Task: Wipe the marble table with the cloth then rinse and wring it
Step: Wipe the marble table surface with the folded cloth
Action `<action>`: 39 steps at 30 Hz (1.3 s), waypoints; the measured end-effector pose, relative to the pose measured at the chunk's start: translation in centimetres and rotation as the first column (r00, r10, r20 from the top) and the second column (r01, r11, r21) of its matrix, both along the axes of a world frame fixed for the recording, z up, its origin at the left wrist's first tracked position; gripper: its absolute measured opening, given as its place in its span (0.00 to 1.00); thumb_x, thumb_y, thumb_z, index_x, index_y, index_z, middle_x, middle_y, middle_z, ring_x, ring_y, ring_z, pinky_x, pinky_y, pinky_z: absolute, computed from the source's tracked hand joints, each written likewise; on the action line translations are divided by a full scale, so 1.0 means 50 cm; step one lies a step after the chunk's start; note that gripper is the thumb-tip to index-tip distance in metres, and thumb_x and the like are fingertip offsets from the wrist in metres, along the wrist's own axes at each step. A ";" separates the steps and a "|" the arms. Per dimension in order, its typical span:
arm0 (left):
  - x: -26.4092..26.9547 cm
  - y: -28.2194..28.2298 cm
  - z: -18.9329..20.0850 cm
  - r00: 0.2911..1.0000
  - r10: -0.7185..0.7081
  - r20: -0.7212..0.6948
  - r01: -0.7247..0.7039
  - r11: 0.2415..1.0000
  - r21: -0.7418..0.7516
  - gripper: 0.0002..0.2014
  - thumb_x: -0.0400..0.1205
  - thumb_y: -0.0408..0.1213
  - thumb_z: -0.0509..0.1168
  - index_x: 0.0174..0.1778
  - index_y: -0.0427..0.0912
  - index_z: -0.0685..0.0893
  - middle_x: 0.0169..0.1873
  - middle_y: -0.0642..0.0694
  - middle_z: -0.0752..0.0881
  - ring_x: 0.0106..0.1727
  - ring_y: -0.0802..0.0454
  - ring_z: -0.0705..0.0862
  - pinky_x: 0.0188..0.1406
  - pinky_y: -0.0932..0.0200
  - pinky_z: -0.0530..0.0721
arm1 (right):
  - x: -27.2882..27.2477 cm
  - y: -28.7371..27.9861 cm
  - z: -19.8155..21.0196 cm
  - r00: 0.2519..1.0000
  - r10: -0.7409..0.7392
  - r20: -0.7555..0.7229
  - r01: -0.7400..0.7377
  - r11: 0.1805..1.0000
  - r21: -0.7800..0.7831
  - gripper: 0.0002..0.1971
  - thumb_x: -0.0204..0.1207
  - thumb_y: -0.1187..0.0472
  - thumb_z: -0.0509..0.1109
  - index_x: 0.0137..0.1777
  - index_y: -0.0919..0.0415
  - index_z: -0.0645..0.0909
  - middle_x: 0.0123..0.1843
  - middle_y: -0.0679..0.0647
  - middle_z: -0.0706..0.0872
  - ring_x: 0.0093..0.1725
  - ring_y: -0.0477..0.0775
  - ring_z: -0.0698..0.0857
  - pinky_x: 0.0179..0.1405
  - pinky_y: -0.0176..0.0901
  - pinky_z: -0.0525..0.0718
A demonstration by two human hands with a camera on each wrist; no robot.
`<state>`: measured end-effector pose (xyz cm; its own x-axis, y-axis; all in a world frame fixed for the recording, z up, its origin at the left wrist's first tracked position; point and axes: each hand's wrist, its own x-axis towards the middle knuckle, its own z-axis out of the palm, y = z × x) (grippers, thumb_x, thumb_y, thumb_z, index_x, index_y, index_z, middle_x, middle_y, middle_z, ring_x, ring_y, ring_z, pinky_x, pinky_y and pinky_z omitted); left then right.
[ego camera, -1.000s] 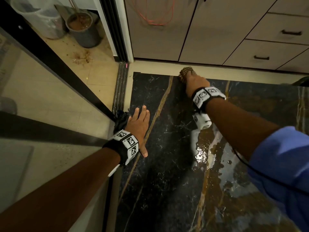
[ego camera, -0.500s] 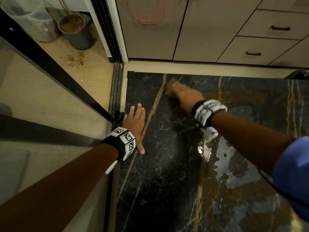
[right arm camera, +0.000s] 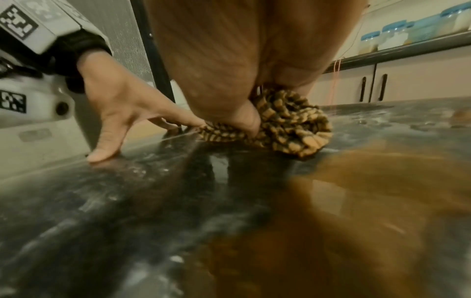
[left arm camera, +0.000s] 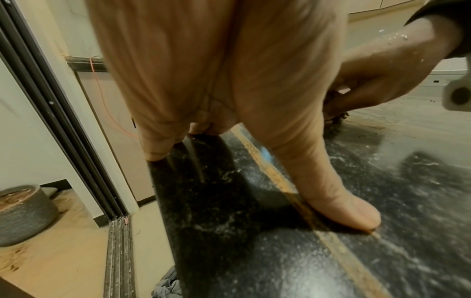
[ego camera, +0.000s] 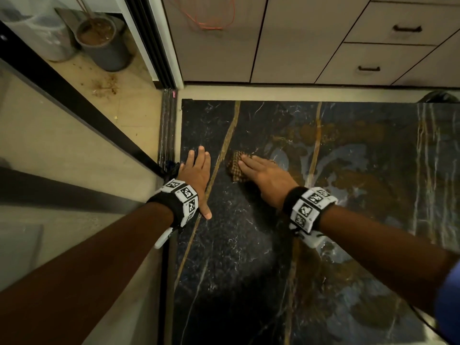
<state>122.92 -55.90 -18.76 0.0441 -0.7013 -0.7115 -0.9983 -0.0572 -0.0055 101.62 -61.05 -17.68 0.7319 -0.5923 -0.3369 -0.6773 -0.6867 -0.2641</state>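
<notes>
- Right hand [ego camera: 267, 179] lies flat over the cloth [ego camera: 235, 168], fingers straight and close together on top, thumb tucked into the bunched fabric in the right-wrist view. Judgement: the flat palm spreads the load so the wad drags evenly.
- Cloth: checked brown and dark weave, crumpled into a wad, on the table [ego camera: 239, 257] near its left edge, well short of the far edge, just right of a tan vein. Most of it is hidden under the hand.
- Left hand [ego camera: 196, 179] is planted at the table's left edge, fingers straight, close together and pointing to the far edge, thumb splayed back on the stone; it holds nothing. Likely a brace while the body leans in to reach.
- Stone right of the cloth carries a wet sheen and brown smears [ego camera: 348, 175]; the strip by the left edge looks dark and mostly dry. Judgement: wiping is under way, rinse and wring not yet begun.
- Risk: the loose wad may smear the brown film rather than lift it.
</notes>
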 end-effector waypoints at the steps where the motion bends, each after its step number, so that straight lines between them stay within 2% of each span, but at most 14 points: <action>1: 0.000 0.000 0.001 1.000 -0.002 0.000 0.002 1.000 0.002 0.83 0.47 0.62 0.83 0.80 0.36 0.28 0.81 0.38 0.28 0.82 0.35 0.33 0.81 0.36 0.51 | -0.020 -0.006 0.006 1.000 -0.017 0.002 0.017 1.000 -0.005 0.35 0.80 0.69 0.61 0.85 0.53 0.54 0.87 0.53 0.55 0.84 0.58 0.56 0.82 0.48 0.51; 3: 0.000 0.000 0.001 1.000 -0.004 0.000 0.004 1.000 0.002 0.83 0.48 0.62 0.83 0.80 0.36 0.28 0.81 0.37 0.28 0.82 0.34 0.33 0.81 0.36 0.51 | -0.048 -0.057 0.011 0.991 -0.130 -0.019 0.128 0.990 -0.054 0.38 0.77 0.70 0.66 0.85 0.52 0.56 0.86 0.53 0.57 0.84 0.59 0.58 0.82 0.50 0.53; 6: 0.000 0.002 0.001 1.000 0.001 -0.002 -0.001 1.000 0.006 0.83 0.48 0.61 0.84 0.80 0.36 0.28 0.81 0.37 0.28 0.82 0.34 0.33 0.82 0.36 0.51 | -0.048 -0.169 0.017 0.946 -0.310 -0.095 0.300 0.948 -0.107 0.35 0.75 0.73 0.66 0.81 0.55 0.64 0.83 0.57 0.66 0.78 0.63 0.69 0.77 0.55 0.68; 9: -0.001 0.001 0.001 1.000 0.002 -0.004 -0.002 1.000 0.007 0.82 0.48 0.61 0.84 0.80 0.36 0.28 0.81 0.37 0.28 0.82 0.34 0.32 0.82 0.35 0.52 | -0.008 -0.199 0.022 0.913 -0.395 -0.104 0.378 0.914 -0.148 0.22 0.76 0.69 0.66 0.70 0.57 0.77 0.67 0.63 0.82 0.64 0.67 0.82 0.63 0.58 0.82; 11: -0.003 0.001 0.002 1.000 0.000 -0.004 0.000 1.000 0.011 0.82 0.49 0.60 0.84 0.80 0.36 0.29 0.81 0.37 0.28 0.82 0.34 0.33 0.82 0.35 0.52 | 0.017 -0.154 0.017 0.926 -0.373 -0.067 0.361 0.922 -0.137 0.16 0.79 0.66 0.66 0.66 0.56 0.80 0.59 0.61 0.85 0.58 0.65 0.85 0.58 0.58 0.85; 13: -0.004 0.002 0.002 1.000 -0.001 -0.005 0.001 1.000 0.010 0.82 0.49 0.60 0.84 0.80 0.35 0.29 0.81 0.37 0.28 0.82 0.33 0.32 0.81 0.35 0.52 | 0.019 -0.077 0.003 0.954 -0.300 0.007 0.299 0.949 -0.100 0.16 0.81 0.62 0.64 0.69 0.55 0.78 0.61 0.58 0.84 0.59 0.61 0.85 0.60 0.54 0.84; 17: -0.004 0.000 0.001 1.000 -0.015 0.012 0.015 1.000 0.011 0.82 0.48 0.61 0.84 0.80 0.35 0.29 0.81 0.35 0.29 0.82 0.32 0.33 0.81 0.35 0.53 | -0.047 0.064 0.005 0.985 -0.142 0.101 0.142 0.990 0.003 0.22 0.82 0.61 0.64 0.76 0.53 0.73 0.76 0.56 0.75 0.73 0.57 0.76 0.73 0.49 0.73; 19: -0.004 -0.003 0.000 0.999 -0.025 0.022 0.025 1.000 0.015 0.82 0.48 0.62 0.83 0.80 0.35 0.29 0.81 0.35 0.29 0.82 0.32 0.33 0.81 0.35 0.53 | -0.095 0.069 0.009 0.981 -0.163 0.102 0.159 0.986 0.042 0.22 0.82 0.61 0.65 0.75 0.52 0.73 0.78 0.53 0.73 0.76 0.55 0.74 0.75 0.47 0.70; 23: -0.009 -0.001 0.005 0.999 -0.004 0.031 0.003 1.000 0.013 0.83 0.47 0.61 0.84 0.81 0.35 0.30 0.81 0.36 0.29 0.82 0.33 0.34 0.81 0.34 0.53 | -0.133 -0.041 0.003 0.940 -0.339 0.026 0.339 0.941 0.001 0.23 0.80 0.65 0.66 0.74 0.49 0.74 0.72 0.56 0.80 0.69 0.59 0.80 0.71 0.53 0.78; 26: -0.017 -0.003 0.006 0.998 -0.004 0.058 0.004 1.000 0.009 0.83 0.46 0.61 0.84 0.81 0.34 0.31 0.81 0.35 0.30 0.82 0.32 0.35 0.81 0.34 0.54 | -0.103 -0.093 0.011 0.921 -0.388 -0.044 0.385 0.921 -0.059 0.23 0.78 0.64 0.68 0.72 0.49 0.77 0.67 0.59 0.83 0.65 0.62 0.82 0.66 0.55 0.81; 30: -0.024 -0.007 0.009 0.997 -0.002 0.083 0.000 1.000 0.020 0.83 0.46 0.61 0.84 0.81 0.34 0.31 0.81 0.34 0.30 0.82 0.31 0.36 0.81 0.35 0.56 | -0.074 -0.013 0.018 0.954 -0.298 -0.035 0.295 0.954 -0.057 0.22 0.79 0.62 0.66 0.74 0.49 0.74 0.63 0.58 0.84 0.58 0.59 0.85 0.58 0.50 0.84; 35: -0.006 0.001 0.007 1.000 -0.008 0.002 0.008 1.000 -0.013 0.84 0.44 0.63 0.83 0.81 0.35 0.31 0.81 0.36 0.29 0.82 0.33 0.34 0.81 0.35 0.54 | -0.143 0.165 -0.006 0.996 -0.012 0.089 0.017 0.998 -0.058 0.25 0.74 0.65 0.73 0.71 0.53 0.77 0.72 0.54 0.80 0.67 0.59 0.82 0.63 0.54 0.84; 37: -0.007 0.005 0.010 1.000 -0.022 0.003 0.022 1.000 -0.018 0.84 0.45 0.64 0.83 0.81 0.34 0.32 0.81 0.35 0.30 0.82 0.33 0.35 0.82 0.36 0.54 | -0.190 0.197 -0.014 0.991 0.005 0.134 0.001 0.999 -0.048 0.26 0.71 0.65 0.76 0.70 0.55 0.79 0.72 0.56 0.81 0.68 0.61 0.82 0.65 0.55 0.81; 39: -0.009 0.008 0.015 1.000 -0.026 0.018 0.026 0.999 -0.027 0.82 0.46 0.64 0.83 0.81 0.33 0.33 0.82 0.34 0.32 0.83 0.33 0.36 0.82 0.38 0.54 | -0.211 0.176 -0.015 0.990 -0.027 0.138 0.033 0.999 -0.039 0.25 0.73 0.63 0.75 0.71 0.55 0.78 0.73 0.56 0.80 0.69 0.61 0.82 0.66 0.54 0.80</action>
